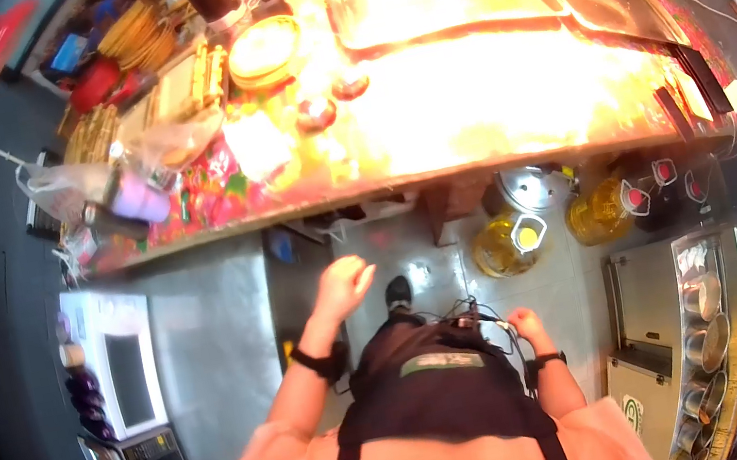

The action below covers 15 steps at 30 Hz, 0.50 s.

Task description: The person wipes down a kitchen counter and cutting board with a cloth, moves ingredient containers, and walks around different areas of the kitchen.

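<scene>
So the closest thing to the right hand point(527, 324) is that tangle of cables point(487, 310), right by its inner side, coming from the front of the apron point(432, 396). Lengthwise it kinda arches from the middle of the apron over toward the hand, then bends back along the wrist toward the body. Right hand's clearly nearer to it; the left hand point(341, 288) is well off to the other side. Fingers on the right look curled, but I honestly can't tell if they've got a cable in them or are just beside one. Left is a loose fist, thumb along the side, nothing visible in it, hanging short of the near edge of the table point(287, 217). The nearest bigger thing is the oil jug point(497, 253), straight ahead of the right hand, on the floor just out from the table's near edge, right of that edge's middle. It's upright, so its long axis runs floor to ceiling, with the yellow cap point(528, 237) pointing up. Right hand's closer to that too, fwiw, but not touching it.
</scene>
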### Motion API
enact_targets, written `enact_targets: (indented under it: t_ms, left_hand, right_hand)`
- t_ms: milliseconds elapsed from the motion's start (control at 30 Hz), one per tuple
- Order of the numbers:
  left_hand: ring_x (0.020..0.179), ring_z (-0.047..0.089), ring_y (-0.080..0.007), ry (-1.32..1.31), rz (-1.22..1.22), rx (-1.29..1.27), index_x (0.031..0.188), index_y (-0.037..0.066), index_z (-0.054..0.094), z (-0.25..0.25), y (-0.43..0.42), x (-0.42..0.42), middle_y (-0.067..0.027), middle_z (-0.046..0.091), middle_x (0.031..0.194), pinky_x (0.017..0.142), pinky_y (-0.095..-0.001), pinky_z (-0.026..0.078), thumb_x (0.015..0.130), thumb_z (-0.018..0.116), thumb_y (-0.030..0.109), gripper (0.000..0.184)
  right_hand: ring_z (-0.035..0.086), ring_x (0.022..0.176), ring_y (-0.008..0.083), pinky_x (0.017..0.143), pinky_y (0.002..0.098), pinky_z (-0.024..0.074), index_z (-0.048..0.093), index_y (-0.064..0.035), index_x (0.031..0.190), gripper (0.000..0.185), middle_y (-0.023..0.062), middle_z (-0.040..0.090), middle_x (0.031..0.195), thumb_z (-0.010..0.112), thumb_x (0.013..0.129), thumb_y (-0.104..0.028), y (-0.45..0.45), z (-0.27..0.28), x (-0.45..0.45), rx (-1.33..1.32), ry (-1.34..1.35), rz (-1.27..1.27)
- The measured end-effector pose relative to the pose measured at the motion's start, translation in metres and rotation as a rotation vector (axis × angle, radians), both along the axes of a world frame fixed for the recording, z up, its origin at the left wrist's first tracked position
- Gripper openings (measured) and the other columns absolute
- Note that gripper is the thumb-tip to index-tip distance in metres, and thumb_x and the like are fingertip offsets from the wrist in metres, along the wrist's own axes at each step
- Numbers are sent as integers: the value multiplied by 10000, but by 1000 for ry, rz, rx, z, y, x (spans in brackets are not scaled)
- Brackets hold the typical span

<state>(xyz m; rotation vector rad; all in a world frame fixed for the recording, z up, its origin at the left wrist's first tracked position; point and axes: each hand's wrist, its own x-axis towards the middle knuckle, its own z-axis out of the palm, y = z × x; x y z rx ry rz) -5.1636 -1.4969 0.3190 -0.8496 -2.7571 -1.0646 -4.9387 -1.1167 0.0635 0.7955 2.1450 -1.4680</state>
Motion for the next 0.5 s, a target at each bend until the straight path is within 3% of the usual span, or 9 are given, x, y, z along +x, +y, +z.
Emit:
enact_targets:
  t_ms: [67, 200, 300, 400, 500]
  left_hand:
    - [595, 475, -290, 180, -71, 50, 594, 47, 449, 18, 10, -57, -103, 455, 611, 557, -387, 400, 749, 633, 122, 251]
    - [653, 493, -273, 370, -7, 140, 627, 56, 481, 25, 17, -159, -92, 484, 672, 606, -365, 417, 728, 617, 106, 176]
    - [666, 499, -244, 276, 27, 13, 644, 68, 495, 10, 12, -183, -78, 486, 688, 618, -349, 416, 727, 600, 125, 146]
    - [631, 488, -209, 334, -20, 20, 624, 97, 486, 7, 17, -195, -52, 452, 655, 577, -328, 402, 713, 606, 131, 154]
    - [570, 450, -189, 351, -5, 61, 573, 114, 440, 1, 20, -200, -32, 404, 622, 525, -314, 362, 681, 618, 131, 209]
  right_hand:
    - [506, 482, 142, 434, 310, 436, 597, -43, 713, 158, 24, 523, 563, 592, 798, -176, -10, 1, 9, 118, 27, -76]
    - [495, 437, 145, 403, 303, 411, 604, -64, 713, 169, 16, 534, 566, 561, 824, -184, -31, -54, 59, -27, -54, -293]
    - [453, 477, 113, 431, 297, 376, 556, -57, 647, 189, 1, 486, 515, 530, 817, -135, -76, 14, 64, -168, -165, -471]
    - [437, 474, 113, 436, 292, 366, 556, -53, 664, 201, 1, 484, 521, 529, 826, -167, -114, 42, 51, 41, -219, -456]
    - [436, 472, 116, 439, 298, 370, 560, -51, 677, 208, 10, 488, 526, 539, 824, -197, -139, 50, 38, 81, -265, -398]
